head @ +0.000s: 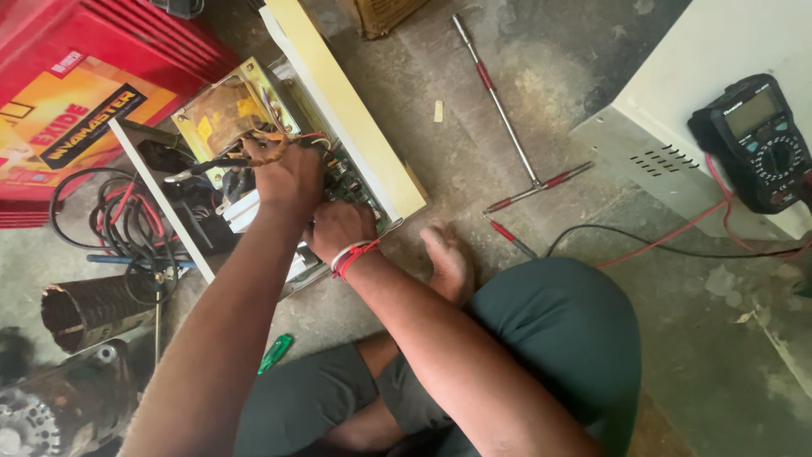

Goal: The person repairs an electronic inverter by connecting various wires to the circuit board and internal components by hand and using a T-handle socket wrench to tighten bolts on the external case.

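An opened cream-cased electrical unit lies on the floor, showing a yellowish transformer, wiring and a circuit board. My left hand reaches into it from above and grips a black-handled tool whose metal tip points left. Just below it, my right hand, with red thread and a bangle at the wrist, has its fingers down on the board by the case's front edge. Whether those fingers hold anything is hidden.
A red battery stands at top left, with coiled black and red cables below it. A T-handle wrench lies on the concrete. A multimeter rests on a white box. A green screwdriver lies near my knee.
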